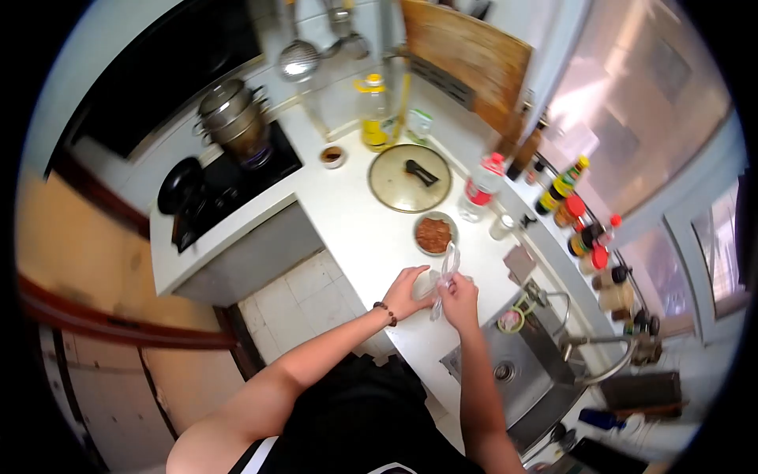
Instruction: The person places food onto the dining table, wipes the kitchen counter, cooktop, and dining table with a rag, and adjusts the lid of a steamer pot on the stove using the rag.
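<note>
A piece of thin, clear crumpled plastic (448,262), a bag or a disposable glove, is between my hands above the counter. My right hand (459,302) pinches it at the middle. My left hand (410,294), with a beaded bracelet at the wrist, has curved fingers at the plastic's left side. Just beyond the hands sits a bowl of brown minced meat (433,235). Behind that bowl lies a glass pot lid (391,178) with a black handle. To its right stands a clear bottle with a red cap (479,189).
At the right is a metal sink (515,347) with a faucet (608,340). Sauce bottles (562,186) line the window ledge. An oil bottle (374,118) and small sauce dish (332,156) stand farther back. A steamer pot (233,114) sits on the stove at left.
</note>
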{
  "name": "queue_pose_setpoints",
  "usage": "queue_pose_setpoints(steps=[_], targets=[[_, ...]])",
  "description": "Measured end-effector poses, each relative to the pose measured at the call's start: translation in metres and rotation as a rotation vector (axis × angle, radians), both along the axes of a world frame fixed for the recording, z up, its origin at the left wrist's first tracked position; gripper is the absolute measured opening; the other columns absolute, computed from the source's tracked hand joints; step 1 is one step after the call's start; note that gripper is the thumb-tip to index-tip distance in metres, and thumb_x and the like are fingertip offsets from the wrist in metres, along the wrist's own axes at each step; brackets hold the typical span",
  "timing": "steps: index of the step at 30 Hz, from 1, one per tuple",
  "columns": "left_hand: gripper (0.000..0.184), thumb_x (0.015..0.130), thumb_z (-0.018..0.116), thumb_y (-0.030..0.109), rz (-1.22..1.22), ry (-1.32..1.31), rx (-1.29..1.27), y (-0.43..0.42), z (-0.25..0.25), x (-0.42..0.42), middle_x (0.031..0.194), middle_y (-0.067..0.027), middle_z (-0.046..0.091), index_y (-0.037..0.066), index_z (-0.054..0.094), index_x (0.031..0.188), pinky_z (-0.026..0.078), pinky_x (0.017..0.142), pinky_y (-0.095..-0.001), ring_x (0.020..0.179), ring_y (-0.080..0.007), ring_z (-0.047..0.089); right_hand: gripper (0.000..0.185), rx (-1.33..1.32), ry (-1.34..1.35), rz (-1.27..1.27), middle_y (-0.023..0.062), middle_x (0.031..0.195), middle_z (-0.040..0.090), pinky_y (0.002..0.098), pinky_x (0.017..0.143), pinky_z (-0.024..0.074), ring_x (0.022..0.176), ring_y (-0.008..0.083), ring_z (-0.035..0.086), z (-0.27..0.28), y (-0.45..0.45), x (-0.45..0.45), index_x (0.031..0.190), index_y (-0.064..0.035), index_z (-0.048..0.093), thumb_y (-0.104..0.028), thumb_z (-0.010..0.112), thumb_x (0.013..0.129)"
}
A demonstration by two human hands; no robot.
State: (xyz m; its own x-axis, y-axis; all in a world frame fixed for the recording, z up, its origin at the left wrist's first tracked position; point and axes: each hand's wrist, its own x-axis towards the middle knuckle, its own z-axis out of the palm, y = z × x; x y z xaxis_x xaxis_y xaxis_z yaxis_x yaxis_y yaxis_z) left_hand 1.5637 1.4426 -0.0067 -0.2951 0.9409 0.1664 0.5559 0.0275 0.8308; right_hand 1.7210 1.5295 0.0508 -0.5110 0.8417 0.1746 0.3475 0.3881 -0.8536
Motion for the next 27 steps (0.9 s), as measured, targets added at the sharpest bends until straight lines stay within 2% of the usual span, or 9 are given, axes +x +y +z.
queue_pose_setpoints(steps=[2,4,8,11,14,15,16,19,27], targets=[[0.084,0.078,0.089,0.034,0.08,-0.077,-0.036,-0.052,-0.006,-0.02,0.139,-0.0157,0.055,0.013,0.048,0.148,0.056,0.096,-0.0405,0.127,-0.0301,0.056,0.01,-0.119,-0.069,0.107,0.0042,0.069,0.061,0.0275,0.056,0.0432,0.062,0.0075,0.052,0.005,-0.031,-0.023,0.092,0.0021,0.069,-0.005,0.07,0.086],[0.085,0.078,0.09,0.035,0.089,-0.556,-0.15,-0.114,-0.024,-0.038,0.146,-0.0142,0.051,0.013,0.048,0.148,0.054,0.1,-0.0438,0.132,-0.028,0.054,0.012,-0.138,-0.098,0.256,0.0047,0.069,0.061,0.028,0.057,0.0438,0.063,0.0084,0.052,0.011,-0.075,-0.052,0.095,0.0015,0.069,-0.005,0.07,0.086],[0.084,0.078,0.09,0.034,0.346,-0.481,-0.187,-0.254,-0.025,-0.062,0.149,-0.0118,0.048,0.012,0.048,0.148,0.052,0.104,-0.046,0.136,-0.0264,0.051,0.016,-0.175,-0.122,0.586,0.0076,0.071,0.062,0.0306,0.062,0.0466,0.066,0.0121,0.054,0.008,-0.183,-0.115,0.102,0.0005,0.07,-0.005,0.069,0.087],[0.084,0.082,0.087,0.037,0.535,-0.593,0.019,-0.359,-0.035,-0.062,0.144,-0.0169,0.053,0.005,0.046,0.148,0.047,0.111,-0.042,0.133,-0.0292,0.054,0.017,-0.078,-0.128,0.823,0.0097,0.074,0.064,0.0316,0.064,0.048,0.067,0.0141,0.056,-0.001,-0.268,-0.158,0.103,0.0018,0.069,-0.004,0.069,0.087],[0.079,0.09,0.081,0.029,0.642,-0.838,0.355,-0.463,-0.108,-0.058,0.149,-0.0159,0.049,0.006,0.039,0.153,0.044,0.114,-0.0455,0.138,-0.0297,0.05,0.017,-0.076,-0.165,0.977,0.0089,0.075,0.064,0.0307,0.065,0.0483,0.069,0.0132,0.058,0.007,-0.361,-0.198,0.102,0.0025,0.068,-0.007,0.071,0.088],[0.067,0.102,0.067,0.03,0.696,-0.991,0.382,-0.499,-0.116,-0.054,0.152,-0.0136,0.046,0.006,0.034,0.155,0.041,0.117,-0.0467,0.142,-0.0292,0.046,0.017,-0.063,-0.169,1.03,0.0089,0.075,0.064,0.0307,0.065,0.0483,0.069,0.0132,0.058,0.014,-0.393,-0.212,0.102,0.0025,0.068,-0.007,0.071,0.088],[0.067,0.102,0.067,0.03,0.74,-0.984,0.418,-0.529,-0.109,-0.06,0.152,-0.0136,0.046,0.006,0.034,0.155,0.041,0.117,-0.0467,0.142,-0.0292,0.046,0.015,-0.093,-0.155,1.103,0.0062,0.075,0.064,0.0294,0.065,0.0477,0.07,0.0112,0.057,0.02,-0.423,-0.226,0.1,0.0022,0.068,-0.007,0.072,0.09],[0.064,0.111,0.031,0.052,0.693,-1.5,0.83,-0.614,-0.079,-0.063,0.155,-0.013,0.046,0.005,0.037,0.155,0.038,0.119,-0.0492,0.144,-0.0276,0.046,0.011,-0.219,-0.172,1.256,0.0009,0.075,0.063,0.0264,0.064,0.046,0.071,0.0072,0.056,0.014,-0.51,-0.262,0.097,0.0013,0.068,-0.007,0.072,0.092],[0.059,0.111,0.036,0.049,0.794,-1.631,1.334,-0.766,-0.092,-0.101,0.149,-0.0124,0.053,0.005,0.046,0.149,0.037,0.118,-0.0444,0.139,-0.0259,0.05,0.01,-0.492,-0.295,1.562,-0.0025,0.089,0.067,0.0226,0.07,0.048,0.079,0.0042,0.059,-0.022,-0.689,-0.365,0.102,-0.0013,0.067,0.004,0.069,0.093]])
